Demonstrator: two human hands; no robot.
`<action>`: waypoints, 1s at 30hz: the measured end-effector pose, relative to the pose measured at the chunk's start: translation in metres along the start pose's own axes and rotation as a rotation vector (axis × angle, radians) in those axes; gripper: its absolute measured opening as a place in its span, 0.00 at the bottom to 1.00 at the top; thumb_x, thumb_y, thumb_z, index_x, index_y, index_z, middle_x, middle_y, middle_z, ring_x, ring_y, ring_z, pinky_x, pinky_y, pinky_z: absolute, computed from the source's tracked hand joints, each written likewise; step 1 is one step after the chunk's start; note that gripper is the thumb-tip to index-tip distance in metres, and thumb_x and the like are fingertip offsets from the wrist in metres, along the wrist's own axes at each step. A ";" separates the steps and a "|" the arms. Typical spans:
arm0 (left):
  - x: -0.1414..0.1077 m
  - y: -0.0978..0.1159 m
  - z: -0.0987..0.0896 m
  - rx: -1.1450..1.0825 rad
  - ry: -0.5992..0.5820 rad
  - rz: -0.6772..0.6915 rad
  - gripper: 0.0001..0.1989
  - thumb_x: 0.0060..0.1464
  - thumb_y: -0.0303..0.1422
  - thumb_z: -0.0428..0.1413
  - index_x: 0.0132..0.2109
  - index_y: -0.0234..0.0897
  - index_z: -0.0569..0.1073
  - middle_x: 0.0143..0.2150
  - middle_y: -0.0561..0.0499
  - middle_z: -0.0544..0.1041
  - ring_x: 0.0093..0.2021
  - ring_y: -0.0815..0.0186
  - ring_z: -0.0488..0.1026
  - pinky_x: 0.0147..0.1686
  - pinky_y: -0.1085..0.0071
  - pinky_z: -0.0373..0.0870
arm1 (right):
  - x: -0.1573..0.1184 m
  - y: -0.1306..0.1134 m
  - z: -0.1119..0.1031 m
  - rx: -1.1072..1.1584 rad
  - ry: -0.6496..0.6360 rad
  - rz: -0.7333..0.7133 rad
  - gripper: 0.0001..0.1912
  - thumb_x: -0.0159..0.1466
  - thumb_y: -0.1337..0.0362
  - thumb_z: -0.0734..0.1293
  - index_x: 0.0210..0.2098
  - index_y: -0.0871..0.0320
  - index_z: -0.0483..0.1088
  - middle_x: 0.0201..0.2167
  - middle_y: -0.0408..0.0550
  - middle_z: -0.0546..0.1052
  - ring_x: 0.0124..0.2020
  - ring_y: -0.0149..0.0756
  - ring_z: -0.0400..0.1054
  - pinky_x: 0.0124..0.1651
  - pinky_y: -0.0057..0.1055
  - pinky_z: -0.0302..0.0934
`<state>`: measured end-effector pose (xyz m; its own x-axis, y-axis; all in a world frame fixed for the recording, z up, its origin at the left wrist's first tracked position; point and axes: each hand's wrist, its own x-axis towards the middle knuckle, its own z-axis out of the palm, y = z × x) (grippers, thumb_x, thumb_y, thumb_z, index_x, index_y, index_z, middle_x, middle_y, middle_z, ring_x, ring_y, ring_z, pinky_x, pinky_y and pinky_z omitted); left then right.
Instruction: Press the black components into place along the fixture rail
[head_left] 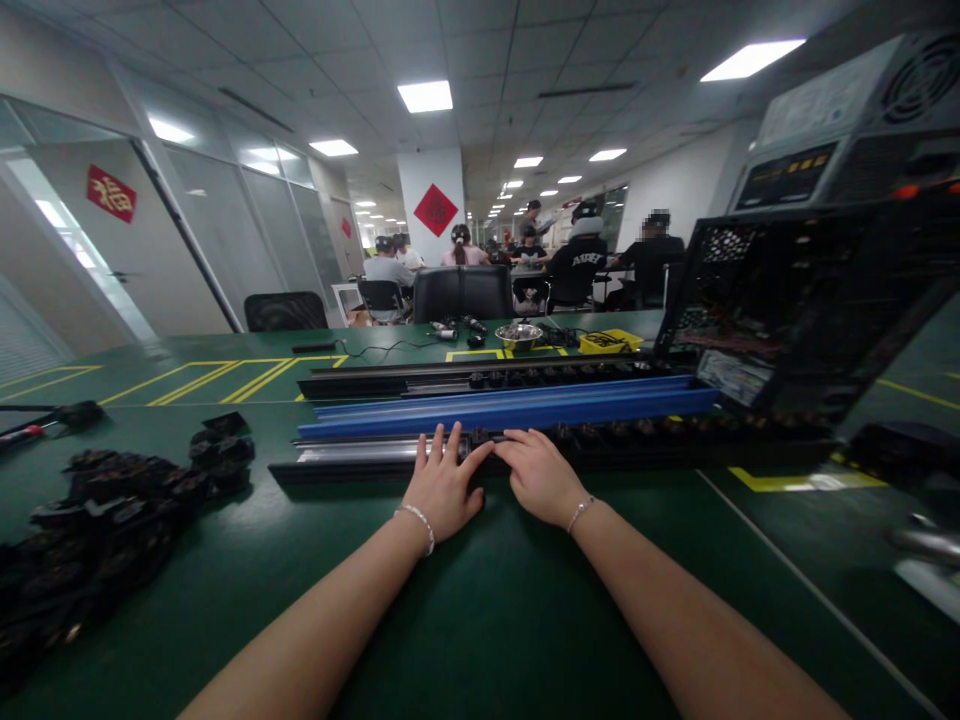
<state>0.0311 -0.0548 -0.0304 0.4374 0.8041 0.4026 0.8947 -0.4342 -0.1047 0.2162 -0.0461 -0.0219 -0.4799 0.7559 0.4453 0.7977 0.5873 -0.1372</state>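
Reaching from afar over the green desk (300, 545), I'd mind the case (795, 300) at 2 o'clock, because the near black rail (315, 473), running from 9 to 3 o'clock, extends below it. The blue rail (517, 402) lies just beyond, at 12; my fingertips should leave it alone. A heap (127, 510) of black pieces sits toward 9 o'clock, and a row (637, 435) of similar ones lines the rail toward 3. My left grip (442, 490) is spread, its fingers fanned over the rail, which I judge good for steadying it. My right grip (544, 475) has its fingers close together, its index tip almost meeting the left one; whether it pinches anything I cannot tell. By those tips a small part (480, 436), partly hidden, sits at the rail. I'd press it evenly and squarely, without tipping the rail.
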 end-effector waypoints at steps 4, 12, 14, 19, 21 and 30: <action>0.001 0.001 0.001 0.016 -0.007 -0.029 0.36 0.48 0.44 0.54 0.62 0.54 0.51 0.66 0.45 0.48 0.64 0.44 0.41 0.58 0.44 0.38 | 0.000 0.000 0.001 -0.010 -0.078 -0.018 0.28 0.56 0.74 0.54 0.54 0.54 0.62 0.54 0.46 0.67 0.61 0.34 0.50 0.61 0.43 0.42; 0.003 0.007 0.001 0.021 -0.011 -0.096 0.36 0.48 0.45 0.53 0.63 0.52 0.51 0.66 0.45 0.49 0.65 0.43 0.39 0.58 0.44 0.37 | 0.001 -0.003 0.003 -0.044 -0.084 -0.030 0.28 0.56 0.73 0.54 0.55 0.53 0.60 0.56 0.45 0.66 0.61 0.33 0.50 0.62 0.44 0.40; 0.003 0.007 0.001 0.024 -0.013 -0.098 0.35 0.48 0.45 0.53 0.62 0.52 0.52 0.66 0.45 0.50 0.65 0.44 0.39 0.58 0.44 0.37 | 0.000 -0.003 0.006 -0.084 -0.031 -0.001 0.27 0.56 0.71 0.56 0.56 0.55 0.59 0.57 0.47 0.65 0.61 0.35 0.49 0.62 0.45 0.38; 0.003 0.006 0.001 0.032 0.000 -0.079 0.32 0.48 0.44 0.53 0.61 0.51 0.55 0.65 0.46 0.52 0.65 0.44 0.40 0.58 0.44 0.36 | -0.002 -0.002 0.009 -0.194 0.031 0.090 0.27 0.56 0.67 0.59 0.56 0.59 0.61 0.60 0.51 0.59 0.61 0.43 0.47 0.62 0.45 0.40; 0.003 0.006 0.000 0.035 0.003 -0.071 0.31 0.49 0.43 0.52 0.61 0.51 0.57 0.64 0.45 0.54 0.65 0.45 0.41 0.59 0.44 0.35 | -0.001 -0.001 0.008 -0.202 0.006 0.084 0.26 0.56 0.66 0.59 0.54 0.59 0.62 0.60 0.52 0.59 0.61 0.44 0.49 0.61 0.44 0.42; 0.002 0.006 -0.005 0.061 -0.022 -0.092 0.29 0.50 0.41 0.51 0.60 0.49 0.59 0.62 0.45 0.59 0.64 0.46 0.43 0.58 0.44 0.34 | 0.000 0.000 0.006 -0.212 -0.010 0.078 0.23 0.56 0.66 0.60 0.51 0.57 0.65 0.59 0.52 0.60 0.60 0.44 0.50 0.59 0.43 0.45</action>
<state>0.0366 -0.0578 -0.0255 0.3540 0.8486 0.3932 0.9349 -0.3327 -0.1237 0.2138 -0.0444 -0.0271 -0.4169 0.8000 0.4315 0.8908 0.4540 0.0188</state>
